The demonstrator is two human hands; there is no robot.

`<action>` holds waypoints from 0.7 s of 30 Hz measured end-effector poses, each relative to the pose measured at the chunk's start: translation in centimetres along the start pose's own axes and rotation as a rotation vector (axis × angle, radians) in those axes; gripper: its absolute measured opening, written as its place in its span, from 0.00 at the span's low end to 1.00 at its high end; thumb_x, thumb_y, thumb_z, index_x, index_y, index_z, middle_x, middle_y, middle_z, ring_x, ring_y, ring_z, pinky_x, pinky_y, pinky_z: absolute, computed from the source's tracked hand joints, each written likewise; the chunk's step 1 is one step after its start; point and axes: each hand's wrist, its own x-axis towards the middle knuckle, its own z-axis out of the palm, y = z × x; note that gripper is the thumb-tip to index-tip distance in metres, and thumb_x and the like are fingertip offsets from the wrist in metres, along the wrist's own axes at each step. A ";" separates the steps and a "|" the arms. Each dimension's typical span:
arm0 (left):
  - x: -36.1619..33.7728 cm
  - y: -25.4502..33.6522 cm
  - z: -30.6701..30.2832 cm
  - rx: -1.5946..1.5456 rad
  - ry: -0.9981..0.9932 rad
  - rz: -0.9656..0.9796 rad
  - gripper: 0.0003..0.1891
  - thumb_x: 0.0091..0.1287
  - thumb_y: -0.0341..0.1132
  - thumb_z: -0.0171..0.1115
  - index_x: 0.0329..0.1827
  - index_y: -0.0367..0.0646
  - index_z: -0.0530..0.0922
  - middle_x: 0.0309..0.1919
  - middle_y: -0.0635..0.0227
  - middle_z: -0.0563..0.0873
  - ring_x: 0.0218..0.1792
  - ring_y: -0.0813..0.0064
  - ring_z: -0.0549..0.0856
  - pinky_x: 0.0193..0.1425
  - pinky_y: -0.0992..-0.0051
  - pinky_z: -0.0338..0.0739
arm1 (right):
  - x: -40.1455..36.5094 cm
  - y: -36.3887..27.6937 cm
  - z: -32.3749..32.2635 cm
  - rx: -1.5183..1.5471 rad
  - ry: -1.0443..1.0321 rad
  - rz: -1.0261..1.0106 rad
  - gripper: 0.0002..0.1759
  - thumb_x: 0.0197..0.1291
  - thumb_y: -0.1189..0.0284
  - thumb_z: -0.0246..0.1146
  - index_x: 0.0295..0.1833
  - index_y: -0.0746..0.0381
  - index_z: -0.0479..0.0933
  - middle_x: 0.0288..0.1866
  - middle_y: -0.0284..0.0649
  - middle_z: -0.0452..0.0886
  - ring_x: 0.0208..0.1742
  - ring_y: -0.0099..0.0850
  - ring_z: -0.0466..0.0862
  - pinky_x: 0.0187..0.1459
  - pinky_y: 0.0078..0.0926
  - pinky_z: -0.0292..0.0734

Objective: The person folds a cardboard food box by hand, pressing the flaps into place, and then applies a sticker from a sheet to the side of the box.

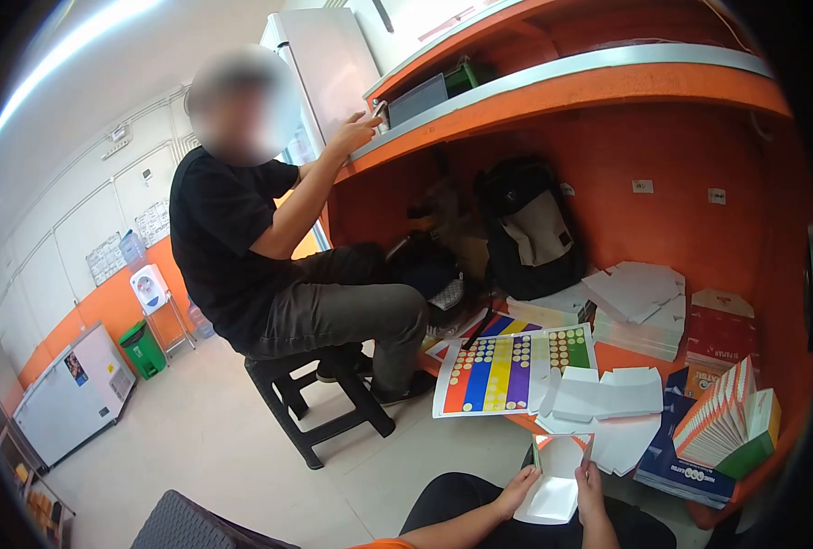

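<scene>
Low in the head view, my left hand (519, 491) grips the left side of a small open carton (553, 494), white inside with a red and green edge. My right hand (590, 494) holds the carton's right side, fingers wrapped behind it. The carton is over my lap. Just beyond it lie flat white carton blanks (608, 428) and a sheet with coloured stripes and round stickers (498, 371). To their right, folded cartons (722, 425) stand in a row on blue packages (686, 467).
A person (233, 238) sits on a black stool (319, 393) at the orange counter (590, 87), holding a phone. Under the counter are a backpack (530, 229), stacked white cartons (640, 306) and red boxes (720, 334). A dark woven seat (196, 522) is at lower left.
</scene>
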 end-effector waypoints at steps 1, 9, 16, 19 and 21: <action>-0.2 -0.2 -0.1 0.001 0.001 -0.009 0.16 0.71 0.47 0.44 0.47 0.45 0.71 0.39 0.75 0.75 0.42 0.86 0.73 0.49 0.84 0.67 | 0.0 0.5 0.1 0.111 -0.018 -0.025 0.24 0.59 0.65 0.57 0.58 0.65 0.64 0.57 0.46 0.68 0.60 0.35 0.66 0.61 0.32 0.57; -0.2 0.3 0.8 -0.108 0.095 -0.086 0.25 0.71 0.51 0.40 0.61 0.41 0.65 0.52 0.67 0.74 0.54 0.76 0.72 0.60 0.79 0.63 | 0.8 4.8 0.8 0.129 0.011 -0.125 0.29 0.64 0.63 0.49 0.67 0.64 0.51 0.64 0.46 0.60 0.65 0.36 0.60 0.65 0.32 0.52; -0.1 -0.3 0.2 -0.252 -0.010 -0.130 0.26 0.70 0.52 0.42 0.63 0.42 0.63 0.55 0.66 0.73 0.56 0.74 0.72 0.62 0.76 0.62 | 0.2 4.0 1.1 0.505 -0.082 -0.144 0.32 0.66 0.48 0.41 0.60 0.65 0.62 0.57 0.40 0.68 0.57 0.30 0.68 0.59 0.28 0.61; -0.3 0.1 0.1 -0.249 0.029 -0.124 0.27 0.69 0.53 0.42 0.63 0.42 0.63 0.55 0.66 0.73 0.56 0.73 0.72 0.62 0.75 0.63 | 0.2 2.6 1.6 0.491 -0.041 0.024 0.31 0.65 0.47 0.44 0.56 0.65 0.66 0.52 0.39 0.71 0.53 0.27 0.71 0.56 0.25 0.63; -0.1 -0.3 0.1 -0.277 0.057 -0.147 0.28 0.69 0.54 0.41 0.63 0.41 0.63 0.54 0.66 0.74 0.54 0.72 0.74 0.60 0.74 0.65 | -0.3 -0.9 2.2 0.413 -0.037 0.040 0.29 0.64 0.48 0.46 0.53 0.65 0.68 0.49 0.38 0.73 0.51 0.25 0.71 0.54 0.23 0.64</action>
